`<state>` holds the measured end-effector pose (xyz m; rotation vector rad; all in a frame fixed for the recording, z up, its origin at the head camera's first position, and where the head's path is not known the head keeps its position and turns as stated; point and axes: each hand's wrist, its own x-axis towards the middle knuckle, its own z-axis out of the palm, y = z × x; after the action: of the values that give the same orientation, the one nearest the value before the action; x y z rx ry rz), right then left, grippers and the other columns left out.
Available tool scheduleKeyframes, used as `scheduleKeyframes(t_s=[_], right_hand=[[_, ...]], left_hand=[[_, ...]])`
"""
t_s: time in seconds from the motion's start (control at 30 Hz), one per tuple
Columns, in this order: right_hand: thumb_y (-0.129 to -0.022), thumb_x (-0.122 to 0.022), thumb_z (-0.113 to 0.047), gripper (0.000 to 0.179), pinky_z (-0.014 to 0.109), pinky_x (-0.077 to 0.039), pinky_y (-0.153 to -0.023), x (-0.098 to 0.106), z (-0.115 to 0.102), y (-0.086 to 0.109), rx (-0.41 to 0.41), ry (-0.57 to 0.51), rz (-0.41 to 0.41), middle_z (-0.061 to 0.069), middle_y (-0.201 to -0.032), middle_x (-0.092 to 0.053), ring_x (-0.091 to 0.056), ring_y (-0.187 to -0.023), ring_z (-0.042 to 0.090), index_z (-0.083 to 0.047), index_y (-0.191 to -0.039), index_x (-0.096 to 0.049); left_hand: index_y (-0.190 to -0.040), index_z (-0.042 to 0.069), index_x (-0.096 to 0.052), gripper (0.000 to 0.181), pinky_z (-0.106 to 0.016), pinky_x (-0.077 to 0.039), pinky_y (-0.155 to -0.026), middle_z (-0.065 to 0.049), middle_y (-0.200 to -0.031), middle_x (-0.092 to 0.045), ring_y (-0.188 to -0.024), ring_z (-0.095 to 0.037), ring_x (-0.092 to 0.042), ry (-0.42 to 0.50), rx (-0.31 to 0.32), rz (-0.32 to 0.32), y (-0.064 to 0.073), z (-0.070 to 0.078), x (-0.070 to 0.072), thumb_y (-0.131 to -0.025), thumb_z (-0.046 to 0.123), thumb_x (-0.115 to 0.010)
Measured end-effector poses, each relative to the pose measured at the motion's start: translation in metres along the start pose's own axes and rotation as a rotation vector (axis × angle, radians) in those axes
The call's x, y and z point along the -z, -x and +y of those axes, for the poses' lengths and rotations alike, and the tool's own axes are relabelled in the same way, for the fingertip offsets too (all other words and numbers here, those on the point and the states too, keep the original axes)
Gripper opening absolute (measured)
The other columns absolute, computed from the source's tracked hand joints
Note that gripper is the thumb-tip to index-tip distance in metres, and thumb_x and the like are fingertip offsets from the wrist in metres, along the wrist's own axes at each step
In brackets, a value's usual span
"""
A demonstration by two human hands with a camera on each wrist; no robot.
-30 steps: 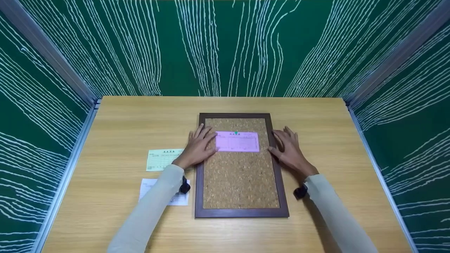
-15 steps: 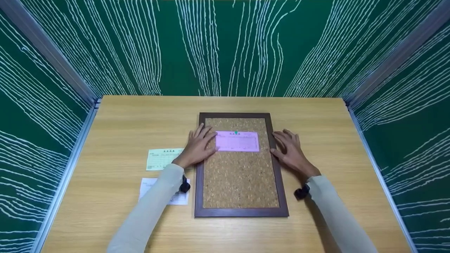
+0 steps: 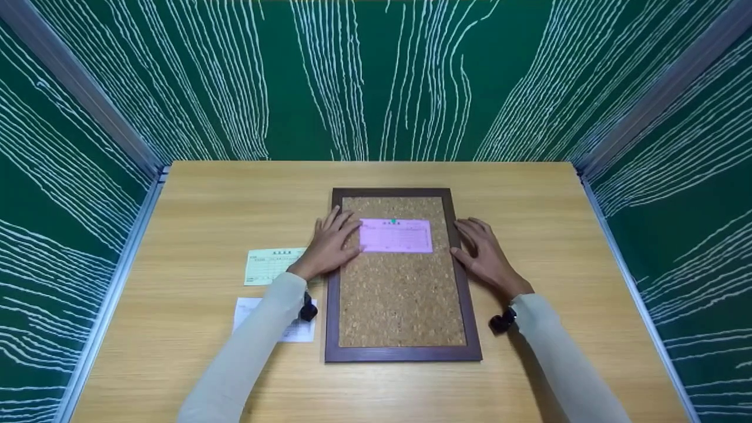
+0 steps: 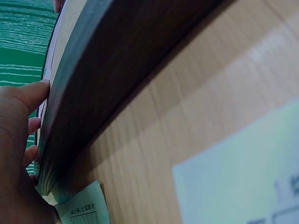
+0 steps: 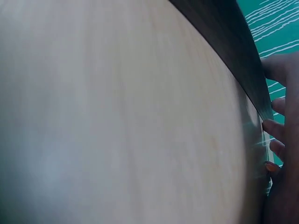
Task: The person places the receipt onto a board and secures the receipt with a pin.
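Green slip (image 3: 269, 269) lies at the corkboard's (image 3: 402, 302) nine o'clock. The left hand (image 3: 331, 242), fingers extended, touches the pink slip (image 3: 396, 237) towards twelve, face-up in the head view, edge-on in the left wrist's; the right hand (image 3: 486, 254), fingers relaxed, touches the frame (image 3: 467, 308) near two.

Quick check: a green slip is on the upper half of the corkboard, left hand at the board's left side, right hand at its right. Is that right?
The colour is wrong: the slip on the upper half of the corkboard is pink, as the head view shows. The rest holds: the left hand is at the board's left side and the right hand at its right.
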<state>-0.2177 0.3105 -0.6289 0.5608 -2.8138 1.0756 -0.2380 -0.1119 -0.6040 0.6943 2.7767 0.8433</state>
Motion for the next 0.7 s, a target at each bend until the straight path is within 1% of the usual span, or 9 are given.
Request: scheduleKeyframes(t_s=[0.17,0.5,0.7], right_hand=[[-0.102,-0.074,-0.03,0.067,0.067,-0.022,-0.128,-0.0009,0.0014,-0.0002,0.014,-0.013,0.022,0.021,-0.163,-0.053,-0.036,-0.156,0.045,-0.003,-0.16,-0.055],[-0.102,-0.074,-0.029,0.067,0.068,-0.023,-0.127,-0.0016,0.0027,-0.0007,0.021,-0.014,0.028,0.021,-0.164,-0.052,-0.036,-0.156,0.045,-0.003,-0.16,-0.055],[-0.102,-0.074,-0.03,0.067,0.07,-0.023,-0.127,-0.0005,0.0031,0.0006,0.034,-0.009,0.025,0.023,-0.163,-0.053,-0.036,-0.155,0.047,-0.003,-0.161,-0.054]], left_hand=[[-0.168,0.019,-0.047,0.068,-0.073,0.002,-0.131,-0.009,-0.182,-0.025,-0.171,-0.035,0.002,0.009,0.003,-0.001,0.0003,0.0009,0.0009,-0.108,0.048,-0.062],[-0.166,0.018,-0.05,0.067,-0.073,0.001,-0.131,-0.01,-0.181,-0.027,-0.171,-0.034,0.0,0.027,0.02,0.008,0.0006,0.0032,0.0034,-0.107,0.047,-0.064],[-0.166,0.018,-0.05,0.067,-0.068,0.0,-0.133,-0.012,-0.182,-0.025,-0.171,-0.038,-0.001,0.062,0.023,0.018,0.0042,0.0039,0.0072,-0.107,0.045,-0.068]])
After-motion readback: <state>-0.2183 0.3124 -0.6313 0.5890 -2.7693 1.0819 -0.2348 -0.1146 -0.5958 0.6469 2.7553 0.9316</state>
